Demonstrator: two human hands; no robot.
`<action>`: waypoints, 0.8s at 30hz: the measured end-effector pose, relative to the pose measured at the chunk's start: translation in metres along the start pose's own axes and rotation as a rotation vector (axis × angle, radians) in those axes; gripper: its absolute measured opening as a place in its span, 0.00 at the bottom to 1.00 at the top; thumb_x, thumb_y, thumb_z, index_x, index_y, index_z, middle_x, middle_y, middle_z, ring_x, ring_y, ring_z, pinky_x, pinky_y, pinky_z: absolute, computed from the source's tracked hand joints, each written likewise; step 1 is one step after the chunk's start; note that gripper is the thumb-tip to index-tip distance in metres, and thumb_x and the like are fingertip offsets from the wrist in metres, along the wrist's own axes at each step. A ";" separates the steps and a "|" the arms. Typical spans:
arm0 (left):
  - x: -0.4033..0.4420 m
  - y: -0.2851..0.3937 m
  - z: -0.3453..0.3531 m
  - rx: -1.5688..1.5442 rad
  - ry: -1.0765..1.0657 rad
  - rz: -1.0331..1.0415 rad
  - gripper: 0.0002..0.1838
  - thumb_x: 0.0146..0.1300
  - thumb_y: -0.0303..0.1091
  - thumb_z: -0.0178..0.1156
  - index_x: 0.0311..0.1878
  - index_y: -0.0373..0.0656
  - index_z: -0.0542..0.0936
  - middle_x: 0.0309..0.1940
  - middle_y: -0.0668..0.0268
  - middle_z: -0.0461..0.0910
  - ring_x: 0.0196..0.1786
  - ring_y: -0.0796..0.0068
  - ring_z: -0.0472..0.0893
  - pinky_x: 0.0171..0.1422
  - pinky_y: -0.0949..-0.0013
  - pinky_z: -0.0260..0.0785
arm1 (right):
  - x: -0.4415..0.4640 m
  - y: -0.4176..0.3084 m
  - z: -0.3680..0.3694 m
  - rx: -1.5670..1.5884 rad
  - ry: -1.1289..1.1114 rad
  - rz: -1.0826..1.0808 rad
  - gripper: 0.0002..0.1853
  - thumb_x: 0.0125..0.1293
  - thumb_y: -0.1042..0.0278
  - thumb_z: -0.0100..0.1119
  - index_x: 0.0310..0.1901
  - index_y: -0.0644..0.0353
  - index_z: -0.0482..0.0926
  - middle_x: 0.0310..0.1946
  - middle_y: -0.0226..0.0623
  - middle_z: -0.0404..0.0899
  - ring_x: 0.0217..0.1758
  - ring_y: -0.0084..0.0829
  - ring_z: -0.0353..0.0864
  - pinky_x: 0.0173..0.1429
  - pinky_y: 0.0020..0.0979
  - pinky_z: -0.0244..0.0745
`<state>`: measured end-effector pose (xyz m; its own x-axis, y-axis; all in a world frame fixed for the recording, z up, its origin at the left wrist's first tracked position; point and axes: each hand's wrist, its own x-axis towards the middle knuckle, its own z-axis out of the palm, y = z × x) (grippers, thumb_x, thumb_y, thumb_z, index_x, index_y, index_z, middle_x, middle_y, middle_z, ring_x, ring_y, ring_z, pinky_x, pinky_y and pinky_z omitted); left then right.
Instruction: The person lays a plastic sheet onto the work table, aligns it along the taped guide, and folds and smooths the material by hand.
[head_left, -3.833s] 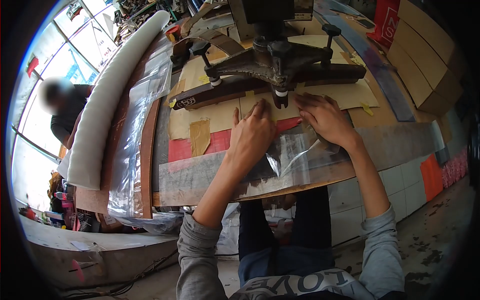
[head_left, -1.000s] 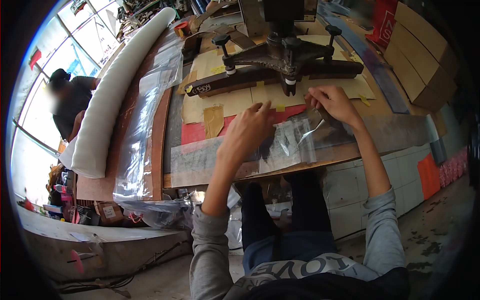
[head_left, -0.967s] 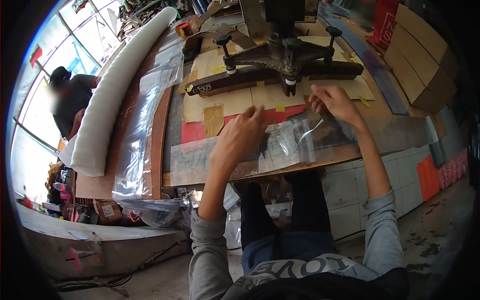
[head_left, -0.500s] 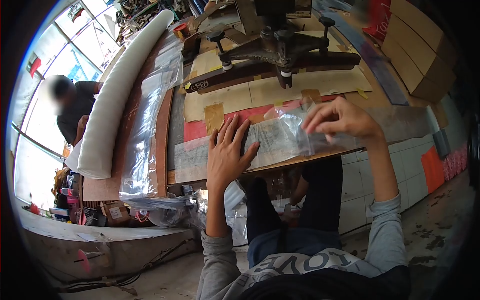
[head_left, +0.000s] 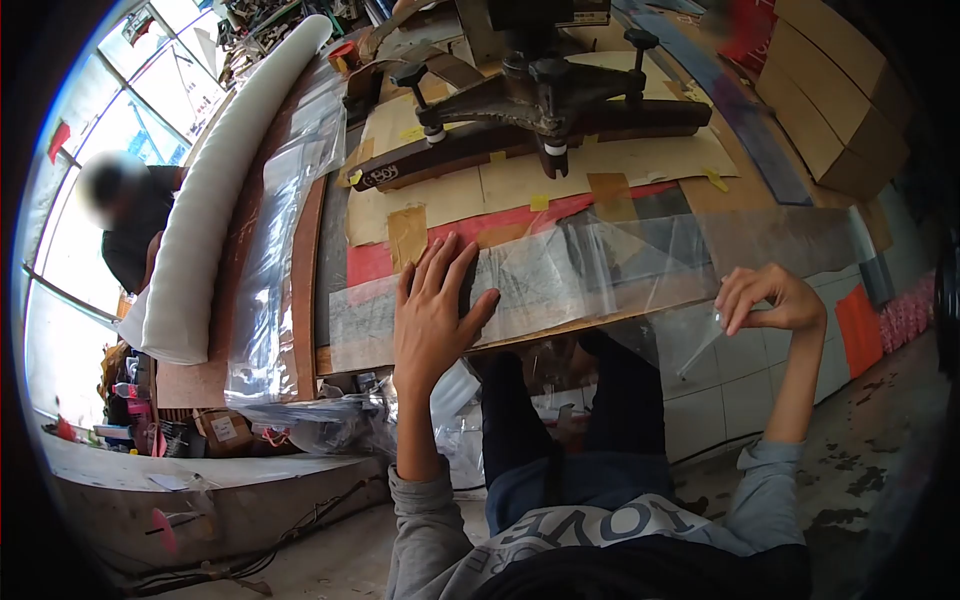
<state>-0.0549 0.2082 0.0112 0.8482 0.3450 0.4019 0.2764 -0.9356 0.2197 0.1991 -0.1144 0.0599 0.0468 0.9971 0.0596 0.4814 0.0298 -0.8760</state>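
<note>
My left hand (head_left: pixel 432 310) lies flat with fingers spread on a translucent plastic sheet (head_left: pixel 540 290) along the table's front edge. Off to the right, my right hand (head_left: pixel 770 300) is closed in a pinch on a corner of thin clear plastic film (head_left: pixel 690 335), which stretches down past the edge. A red strip (head_left: pixel 368 262) and a piece of brown tape (head_left: pixel 408 235) show just beyond my left fingertips. Behind them lies cream-coloured board (head_left: pixel 460 198).
A black metal press bar (head_left: pixel 620 119) stands over the board. White rolled material (head_left: pixel 190 270) and folded clear plastic (head_left: pixel 265 345) run along the left. Cardboard boxes (head_left: pixel 820 90) sit at the back right. Another person (head_left: pixel 140 220) is beyond the roll.
My right hand has moved right and toward me, from above the sheet to beyond the table's front edge, drawing the clear film with it. My left hand stays flat on the sheet.
</note>
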 end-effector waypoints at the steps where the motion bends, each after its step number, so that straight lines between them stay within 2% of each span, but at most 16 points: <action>1: 0.001 0.002 0.000 -0.014 0.003 0.001 0.28 0.59 0.46 0.59 0.62 0.50 0.70 0.63 0.62 0.67 0.66 0.59 0.64 0.71 0.55 0.48 | -0.007 0.001 0.001 0.013 0.030 -0.011 0.07 0.46 0.79 0.67 0.29 0.59 0.86 0.29 0.32 0.84 0.47 0.31 0.78 0.56 0.33 0.67; 3: 0.003 0.006 -0.002 -0.040 0.040 0.006 0.26 0.56 0.43 0.61 0.59 0.50 0.73 0.57 0.63 0.71 0.59 0.60 0.70 0.66 0.56 0.54 | -0.015 0.004 0.005 0.037 0.086 -0.045 0.08 0.44 0.82 0.66 0.29 0.59 0.86 0.28 0.33 0.84 0.47 0.33 0.78 0.58 0.35 0.66; 6: 0.003 0.009 -0.004 -0.042 0.046 -0.028 0.25 0.55 0.42 0.62 0.57 0.50 0.75 0.52 0.64 0.72 0.55 0.62 0.71 0.61 0.58 0.57 | -0.013 0.024 0.009 0.207 0.231 -0.221 0.04 0.45 0.74 0.69 0.26 0.60 0.84 0.21 0.31 0.80 0.44 0.31 0.77 0.62 0.38 0.65; 9: 0.002 0.012 -0.003 -0.004 0.058 -0.060 0.23 0.55 0.42 0.62 0.55 0.51 0.76 0.49 0.65 0.72 0.54 0.64 0.72 0.58 0.59 0.57 | -0.008 0.041 0.009 0.613 0.381 -0.350 0.13 0.46 0.63 0.71 0.28 0.61 0.81 0.14 0.28 0.73 0.39 0.28 0.75 0.64 0.42 0.63; 10: 0.003 0.013 -0.004 0.005 0.060 -0.075 0.22 0.55 0.42 0.62 0.55 0.51 0.76 0.48 0.65 0.72 0.53 0.64 0.72 0.58 0.59 0.57 | -0.009 0.046 0.000 0.613 0.424 -0.317 0.24 0.48 0.48 0.70 0.33 0.63 0.78 0.11 0.23 0.66 0.32 0.23 0.73 0.65 0.40 0.63; 13: 0.002 0.015 -0.004 0.021 0.072 -0.104 0.21 0.56 0.41 0.62 0.54 0.51 0.77 0.48 0.65 0.72 0.53 0.65 0.72 0.57 0.59 0.56 | -0.004 0.021 -0.005 0.339 0.599 -0.056 0.26 0.52 0.46 0.67 0.38 0.65 0.76 0.11 0.22 0.65 0.25 0.20 0.72 0.59 0.36 0.68; 14: 0.003 0.016 -0.002 0.023 0.078 -0.108 0.21 0.56 0.41 0.61 0.54 0.51 0.77 0.48 0.65 0.72 0.53 0.65 0.72 0.57 0.59 0.56 | -0.006 0.014 -0.008 0.162 0.605 0.135 0.25 0.56 0.46 0.65 0.39 0.65 0.77 0.08 0.21 0.63 0.21 0.17 0.70 0.50 0.32 0.70; 17: 0.002 0.015 0.001 0.028 0.126 -0.070 0.20 0.54 0.40 0.63 0.52 0.50 0.77 0.45 0.65 0.73 0.50 0.66 0.73 0.56 0.56 0.57 | 0.007 -0.027 -0.006 -0.203 0.503 0.622 0.22 0.56 0.53 0.65 0.41 0.65 0.78 0.14 0.28 0.70 0.28 0.23 0.75 0.46 0.32 0.69; 20: 0.005 0.015 0.002 0.072 0.125 0.010 0.20 0.55 0.39 0.62 0.52 0.48 0.77 0.45 0.65 0.73 0.50 0.65 0.73 0.55 0.57 0.58 | 0.020 -0.010 0.015 -0.858 0.655 0.213 0.20 0.55 0.57 0.66 0.43 0.63 0.78 0.28 0.36 0.76 0.38 0.32 0.77 0.46 0.32 0.69; 22: 0.015 0.033 0.004 -0.072 0.084 0.020 0.21 0.56 0.39 0.62 0.53 0.44 0.76 0.45 0.64 0.73 0.50 0.64 0.73 0.54 0.59 0.61 | 0.042 -0.016 0.037 -0.723 0.629 0.210 0.21 0.53 0.59 0.67 0.45 0.63 0.78 0.42 0.40 0.75 0.46 0.39 0.74 0.49 0.35 0.69; 24: 0.028 0.064 0.009 -0.236 0.021 0.008 0.22 0.56 0.39 0.62 0.54 0.41 0.76 0.45 0.62 0.74 0.50 0.63 0.73 0.53 0.61 0.63 | 0.063 -0.012 0.063 -0.671 0.609 0.197 0.23 0.52 0.60 0.67 0.47 0.63 0.77 0.44 0.39 0.74 0.48 0.39 0.73 0.53 0.37 0.67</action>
<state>-0.0096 0.1572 0.0288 0.8395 0.3419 0.4223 0.1548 -0.8955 0.4172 0.1413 -0.0473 0.0441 0.5424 0.7652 0.3468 0.8126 -0.3730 -0.4479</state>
